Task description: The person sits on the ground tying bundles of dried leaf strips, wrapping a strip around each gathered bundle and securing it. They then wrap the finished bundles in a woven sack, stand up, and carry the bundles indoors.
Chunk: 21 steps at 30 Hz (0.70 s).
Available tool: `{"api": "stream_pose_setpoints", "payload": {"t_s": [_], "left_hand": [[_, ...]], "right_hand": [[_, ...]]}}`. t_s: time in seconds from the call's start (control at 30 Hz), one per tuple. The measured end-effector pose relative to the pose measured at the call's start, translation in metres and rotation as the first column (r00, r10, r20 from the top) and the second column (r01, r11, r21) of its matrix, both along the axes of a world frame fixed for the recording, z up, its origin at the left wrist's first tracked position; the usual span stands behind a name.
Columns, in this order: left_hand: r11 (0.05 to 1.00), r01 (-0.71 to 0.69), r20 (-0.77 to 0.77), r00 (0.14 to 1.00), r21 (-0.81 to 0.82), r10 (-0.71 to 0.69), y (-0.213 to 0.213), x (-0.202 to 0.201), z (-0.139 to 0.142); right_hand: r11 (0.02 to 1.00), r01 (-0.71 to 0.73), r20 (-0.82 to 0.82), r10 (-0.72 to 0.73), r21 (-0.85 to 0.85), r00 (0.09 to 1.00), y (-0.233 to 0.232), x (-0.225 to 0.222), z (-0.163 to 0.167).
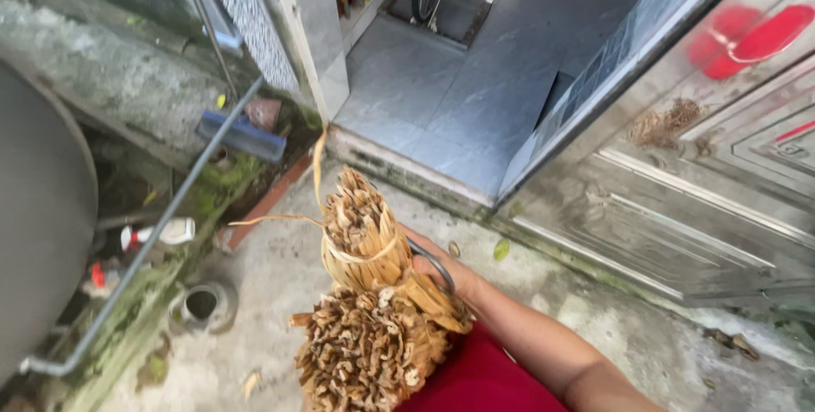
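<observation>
Two tied bundles of dry split sticks held against a red garment above the concrete floor.

Right hand [441,274] closed around upper bundle [361,234], metal handle [431,261] looped beside it; lower bundle [367,348] pressed just beneath; left hand hidden, grip impossible to judge.

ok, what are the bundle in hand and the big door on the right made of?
Bundle: dry straw-coloured plant stalks, probably reed or split cane, matte and fibrous, with cut ends showing, tied by a strip of the same. Door: silvery sheet metal, likely stainless steel; embossed panels give a dull sheen.
</observation>
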State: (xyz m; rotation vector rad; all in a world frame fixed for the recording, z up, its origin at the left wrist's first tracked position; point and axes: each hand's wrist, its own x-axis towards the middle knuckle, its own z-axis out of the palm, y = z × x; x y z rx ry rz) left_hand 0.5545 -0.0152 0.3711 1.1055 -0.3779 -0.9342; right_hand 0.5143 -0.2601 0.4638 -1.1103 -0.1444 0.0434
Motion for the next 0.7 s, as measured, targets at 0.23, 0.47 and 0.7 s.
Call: {"api": "stream_pose_setpoints", "payload": {"t_s": [0.23,0.47,0.7], "left_hand": [[0.993,0.117,-0.070,0.991,0.009,-0.116,0.021,0.113,-0.044],[0.951,0.298,0.202,0.930,0.078,-0.308,-0.029,0.191,0.031],[0.872,0.419,0.509,0.709,0.254,-0.489,-0.111,0.246,0.092]], "right_hand": [[0.933,0.355,0.044,-0.353,-0.055,0.934,-0.013,0.065,-0.027],[0.817,0.574,-0.130,-0.576,-0.061,0.807,-0.018,0.107,-0.043],[0.742,0.670,-0.189,-0.653,0.036,0.733,-0.057,0.118,-0.043]]}}
